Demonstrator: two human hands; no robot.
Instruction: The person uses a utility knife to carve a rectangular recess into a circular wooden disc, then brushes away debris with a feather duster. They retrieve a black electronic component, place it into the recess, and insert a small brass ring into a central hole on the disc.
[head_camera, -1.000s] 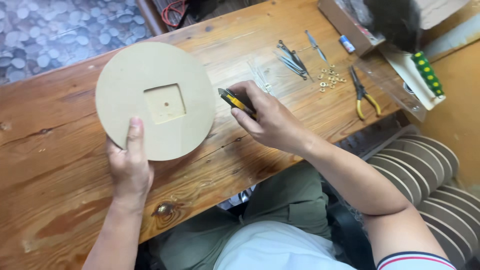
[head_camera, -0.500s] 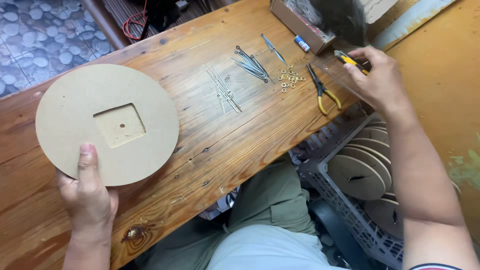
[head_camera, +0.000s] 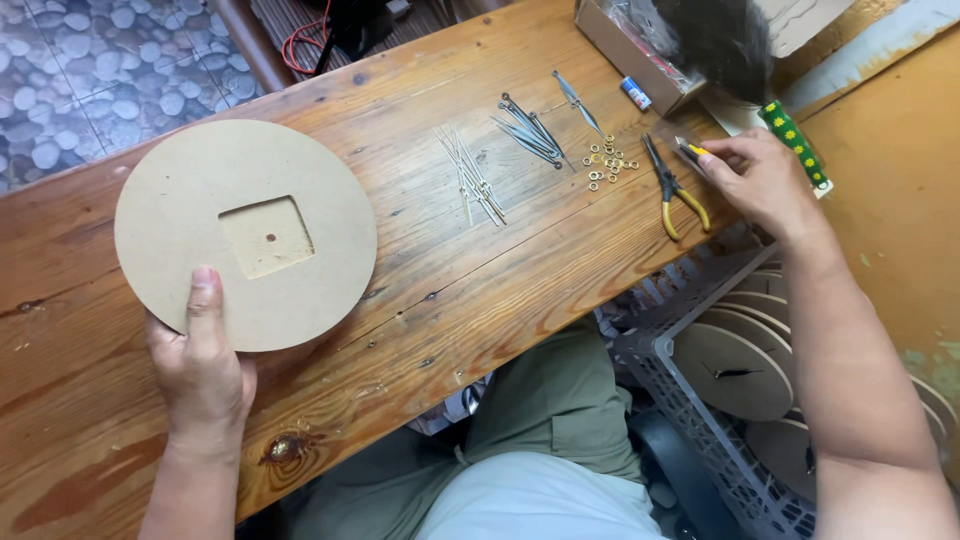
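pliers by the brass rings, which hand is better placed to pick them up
Right, likely. The right hand sits just beside the pliers, though it holds a small yellow tool. The left hand is far off, gripping the round board.

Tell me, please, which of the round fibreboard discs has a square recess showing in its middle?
The disc on the table under the left hand's thumb; the discs in the grey crate show no square recess.

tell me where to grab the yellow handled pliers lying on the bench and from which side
Grip the yellow-handled pliers by the two yellow handles, coming from the near bench edge. They lie flat, dark jaws pointing away toward the small brass rings, handles splayed toward the person. The right hand sits just beside them.
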